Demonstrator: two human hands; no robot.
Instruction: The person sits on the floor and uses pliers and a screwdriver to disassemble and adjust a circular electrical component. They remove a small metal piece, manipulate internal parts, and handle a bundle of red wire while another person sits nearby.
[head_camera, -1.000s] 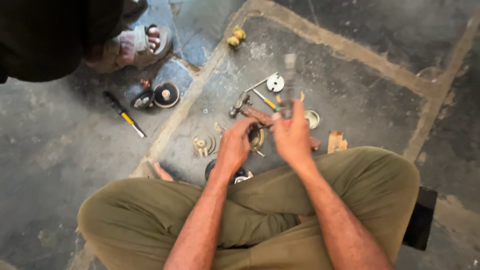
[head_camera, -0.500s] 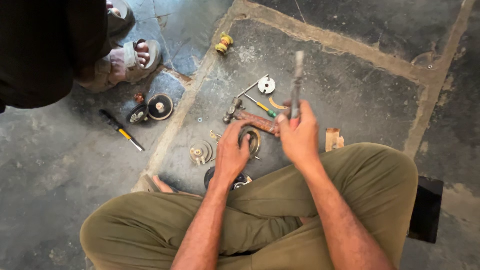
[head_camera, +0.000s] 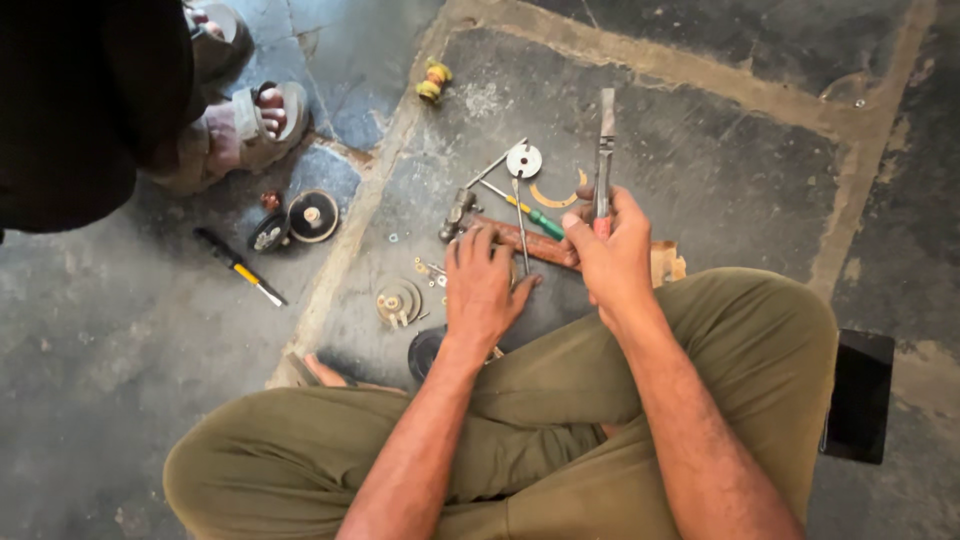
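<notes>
Steel pliers (head_camera: 605, 150) stood upright, clamped in right hand (head_camera: 615, 255); left hand (head_camera: 485, 285) pressed flat on hidden part. Hammer (head_camera: 510, 232), screwdrivers, discs lay loose on floor (head_camera: 700, 130): job looked mid-teardown.

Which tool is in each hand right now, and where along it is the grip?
The right hand grips pliers by the handles, jaws pointing away. The left hand holds nothing visible; it rests palm-down on the floor parts beside the hammer.

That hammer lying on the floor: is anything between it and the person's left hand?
Nothing visible lies between them. The left hand rests right by the hammer, its fingers at the wooden handle. The right hand, beside it, holds pliers upright.
</notes>
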